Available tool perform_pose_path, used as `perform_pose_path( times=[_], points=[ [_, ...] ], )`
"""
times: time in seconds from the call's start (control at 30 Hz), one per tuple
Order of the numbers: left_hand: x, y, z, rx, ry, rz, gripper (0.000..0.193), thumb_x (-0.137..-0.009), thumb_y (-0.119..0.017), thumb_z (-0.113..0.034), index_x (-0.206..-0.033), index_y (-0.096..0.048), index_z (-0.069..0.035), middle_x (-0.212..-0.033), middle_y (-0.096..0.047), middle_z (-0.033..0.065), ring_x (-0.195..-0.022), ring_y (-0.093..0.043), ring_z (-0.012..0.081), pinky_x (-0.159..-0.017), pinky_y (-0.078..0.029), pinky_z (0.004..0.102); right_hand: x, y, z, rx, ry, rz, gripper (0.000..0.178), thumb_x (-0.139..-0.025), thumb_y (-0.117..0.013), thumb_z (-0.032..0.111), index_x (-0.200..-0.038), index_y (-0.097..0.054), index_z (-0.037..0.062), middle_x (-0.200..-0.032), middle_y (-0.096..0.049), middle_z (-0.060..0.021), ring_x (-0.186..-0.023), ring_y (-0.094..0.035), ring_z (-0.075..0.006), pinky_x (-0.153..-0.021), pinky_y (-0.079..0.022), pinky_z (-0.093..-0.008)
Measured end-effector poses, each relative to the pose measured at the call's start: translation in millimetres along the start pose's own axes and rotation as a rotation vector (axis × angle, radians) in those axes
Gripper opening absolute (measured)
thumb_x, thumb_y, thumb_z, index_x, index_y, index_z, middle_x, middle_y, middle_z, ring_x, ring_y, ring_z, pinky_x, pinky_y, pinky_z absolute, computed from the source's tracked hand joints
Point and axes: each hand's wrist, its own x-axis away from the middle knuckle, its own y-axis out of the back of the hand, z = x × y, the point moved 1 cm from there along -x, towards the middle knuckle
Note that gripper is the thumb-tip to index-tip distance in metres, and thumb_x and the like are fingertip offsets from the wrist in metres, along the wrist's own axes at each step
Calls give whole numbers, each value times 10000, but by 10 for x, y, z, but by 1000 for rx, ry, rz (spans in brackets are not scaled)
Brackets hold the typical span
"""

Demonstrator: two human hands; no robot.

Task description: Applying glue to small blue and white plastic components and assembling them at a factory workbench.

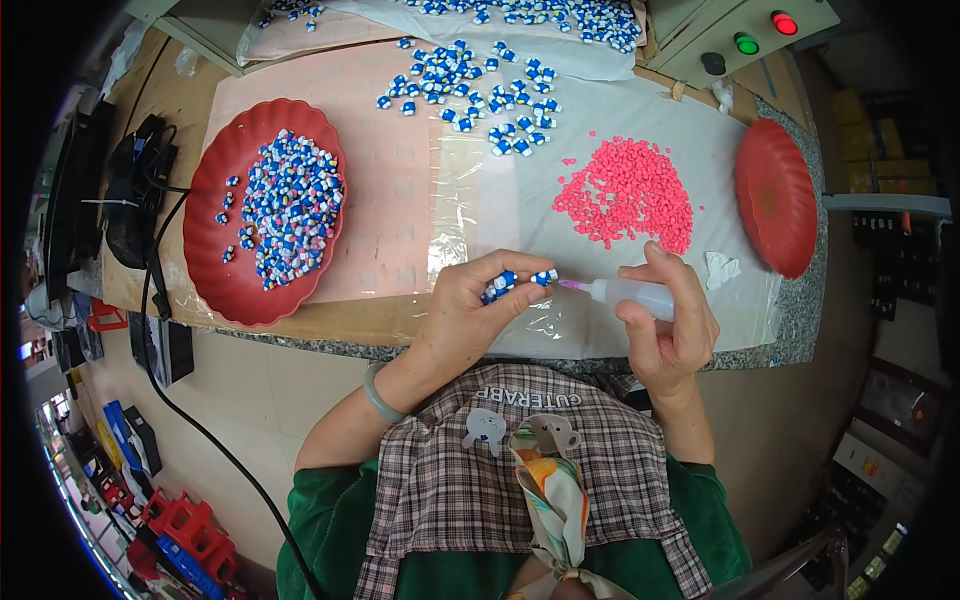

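My left hand [450,315] is closed on a few small blue-and-white figurines [498,287]. One more blue-and-white figurine [545,277] is pinched out at its thumb and fingertips. From the right, my right hand [675,325] grips a translucent white squeeze bottle [640,295]. Its thin pinkish nozzle [573,285] points left, its tip at or very near the pinched figurine; whether they touch I cannot tell. Just beyond the bottle lies a heap of tiny pink pieces [630,195] on the white sheet.
A scalloped red tray [207,200] with many blue-and-white figurines sits at left; another red tray [775,200] at far right. Loose figurines [455,75] spread across the back. A grey box with lit buttons [747,43] stands back right. A black cable [160,350] hangs over the left edge.
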Motion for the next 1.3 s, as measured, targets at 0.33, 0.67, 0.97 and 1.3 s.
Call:
perform_pose_path(
  times=[0.33,0.67,0.97,1.3],
  points=[
    [-6,-1,39,-1,-8,5,221,-898,-643,-12,-1118,-651,10,-963,-686,73,-911,-657,123,-800,-514,235,-2,-15,1,22,27,26,495,-858,-722,199,-1223,-540,-81,-1015,-657,-204,-758,-686,-261,-656,-545,-328],
    [1,24,49,87,48,-20,227,-917,-632,-37,-1140,-651,2,-979,-674,53,-927,-661,110,-716,-479,194,11,8,-357,-761,-561,-215,333,-826,-728,92,-1081,-533,4,-933,-639,-127,-683,-597,-171,-566,-469,-269],
    [4,14,48,103,105,-43,208,-906,-623,-9,-1110,-665,-7,-893,-662,36,-893,-663,109,-774,-504,221,177,-79,-654,-538,-777,-109,257,-808,-683,-21,-1007,-527,24,-837,-579,-22,-774,-606,-157,-666,-485,-296],
    [9,33,124,96,111,-15,227,-921,-627,-38,-1146,-650,-15,-1016,-659,47,-939,-654,109,-686,-456,176,137,-142,-650,152,-378,196,167,-754,-720,4,-912,-667,4,-853,-614,-103,-781,-632,-258,-708,-497,-339]
  ],
)
